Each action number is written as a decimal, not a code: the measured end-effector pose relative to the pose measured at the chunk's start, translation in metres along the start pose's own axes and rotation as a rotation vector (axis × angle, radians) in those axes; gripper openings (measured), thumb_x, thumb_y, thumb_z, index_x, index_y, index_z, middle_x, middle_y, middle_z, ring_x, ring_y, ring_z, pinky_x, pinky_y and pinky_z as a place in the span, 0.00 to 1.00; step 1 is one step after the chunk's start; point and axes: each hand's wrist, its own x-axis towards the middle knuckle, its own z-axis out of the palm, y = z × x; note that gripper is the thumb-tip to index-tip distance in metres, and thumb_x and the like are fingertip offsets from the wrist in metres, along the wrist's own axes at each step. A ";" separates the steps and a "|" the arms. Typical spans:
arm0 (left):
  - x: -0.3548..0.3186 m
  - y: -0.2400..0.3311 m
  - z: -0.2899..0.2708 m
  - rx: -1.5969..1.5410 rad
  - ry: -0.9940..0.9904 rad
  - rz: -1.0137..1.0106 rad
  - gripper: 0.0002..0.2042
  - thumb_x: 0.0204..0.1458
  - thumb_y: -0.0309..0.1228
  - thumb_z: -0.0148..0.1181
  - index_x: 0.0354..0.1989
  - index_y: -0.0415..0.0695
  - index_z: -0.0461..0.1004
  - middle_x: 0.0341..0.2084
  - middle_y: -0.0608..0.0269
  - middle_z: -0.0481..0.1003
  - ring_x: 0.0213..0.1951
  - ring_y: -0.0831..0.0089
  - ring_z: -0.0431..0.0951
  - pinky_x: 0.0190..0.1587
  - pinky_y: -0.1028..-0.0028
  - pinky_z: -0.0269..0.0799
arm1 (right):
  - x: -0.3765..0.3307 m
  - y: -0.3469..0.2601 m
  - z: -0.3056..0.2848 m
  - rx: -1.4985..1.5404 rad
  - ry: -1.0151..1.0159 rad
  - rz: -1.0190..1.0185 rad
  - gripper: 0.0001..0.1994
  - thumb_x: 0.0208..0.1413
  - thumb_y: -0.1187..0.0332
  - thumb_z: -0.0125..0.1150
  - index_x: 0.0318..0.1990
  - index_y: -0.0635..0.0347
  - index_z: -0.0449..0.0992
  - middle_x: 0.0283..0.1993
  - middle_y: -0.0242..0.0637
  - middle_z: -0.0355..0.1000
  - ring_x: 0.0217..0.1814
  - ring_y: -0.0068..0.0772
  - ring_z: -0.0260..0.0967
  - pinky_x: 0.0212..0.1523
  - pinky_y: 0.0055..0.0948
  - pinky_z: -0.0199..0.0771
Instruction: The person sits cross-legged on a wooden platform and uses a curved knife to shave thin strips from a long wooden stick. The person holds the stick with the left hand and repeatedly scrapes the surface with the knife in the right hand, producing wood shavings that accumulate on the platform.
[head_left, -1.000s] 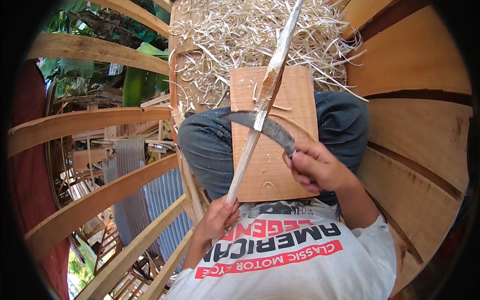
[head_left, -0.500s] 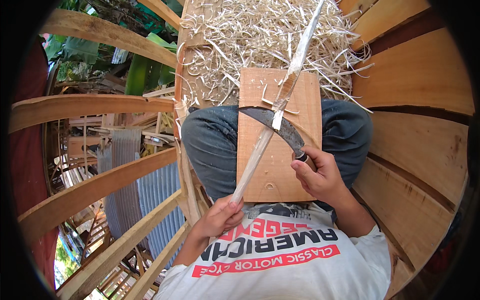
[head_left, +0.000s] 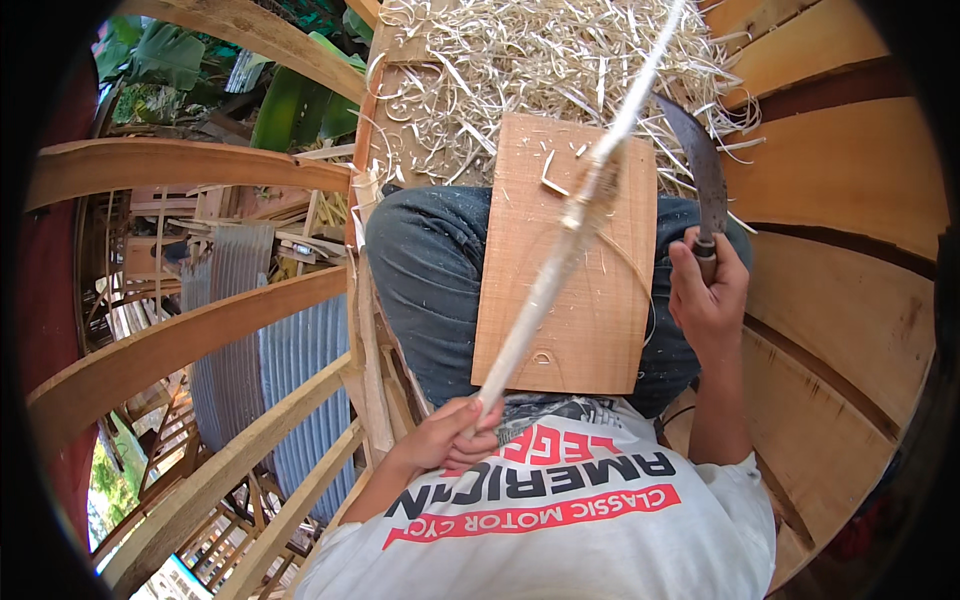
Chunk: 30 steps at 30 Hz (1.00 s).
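Note:
Closed round the near end of a long pale wooden stick (head_left: 545,290) is my left hand (head_left: 462,437), close to my shirt. The stick slants away up and to the right over a flat wooden board (head_left: 565,345) lying across my lap; its middle is blurred by motion. My right hand (head_left: 712,295) grips the short handle of a curved sickle (head_left: 697,160). The dark blade points up and away, to the right of the board and apart from the stick. A few thin shavings (head_left: 555,180) lie on the board.
A heap of curly wood shavings (head_left: 540,60) covers the floor beyond my knees. Plank walling (head_left: 830,290) curves close by on my right. Wooden rails (head_left: 190,320) stand on my left, with corrugated metal sheets (head_left: 305,375) and scrap wood below them.
The sickle has lifted off the stick and swung to the right, with its blade turned more upright. A thin shaving now curls over the board's right side. My left hand keeps its hold.

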 end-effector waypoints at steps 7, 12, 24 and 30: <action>-0.001 0.016 -0.010 0.202 0.073 0.217 0.19 0.61 0.50 0.37 0.28 0.47 0.56 0.10 0.78 0.49 0.11 0.88 0.46 0.13 0.84 0.43 | -0.032 -0.018 0.007 0.283 -0.663 0.421 0.05 0.58 0.70 0.52 0.34 0.61 0.65 0.17 0.23 0.60 0.14 0.11 0.56 0.13 0.15 0.57; -0.007 0.013 -0.010 0.278 0.083 0.271 0.19 0.62 0.50 0.37 0.28 0.46 0.56 0.11 0.76 0.50 0.12 0.87 0.47 0.14 0.84 0.45 | -0.019 -0.010 -0.014 0.211 -0.850 0.340 0.07 0.58 0.68 0.54 0.31 0.61 0.67 0.13 0.25 0.60 0.10 0.12 0.57 0.11 0.15 0.56; 0.001 0.009 -0.003 0.446 0.130 0.281 0.18 0.62 0.48 0.37 0.29 0.46 0.57 0.13 0.75 0.52 0.16 0.86 0.48 0.17 0.83 0.45 | -0.018 -0.010 0.018 0.187 -0.706 0.258 0.08 0.58 0.68 0.54 0.32 0.64 0.71 0.13 0.24 0.60 0.10 0.12 0.56 0.10 0.16 0.53; 0.000 0.007 -0.007 0.434 0.123 0.284 0.17 0.63 0.47 0.37 0.30 0.45 0.58 0.14 0.76 0.52 0.15 0.86 0.49 0.17 0.83 0.46 | -0.010 -0.010 0.011 0.256 -0.700 0.394 0.13 0.62 0.65 0.46 0.31 0.64 0.70 0.13 0.26 0.60 0.11 0.13 0.56 0.11 0.16 0.53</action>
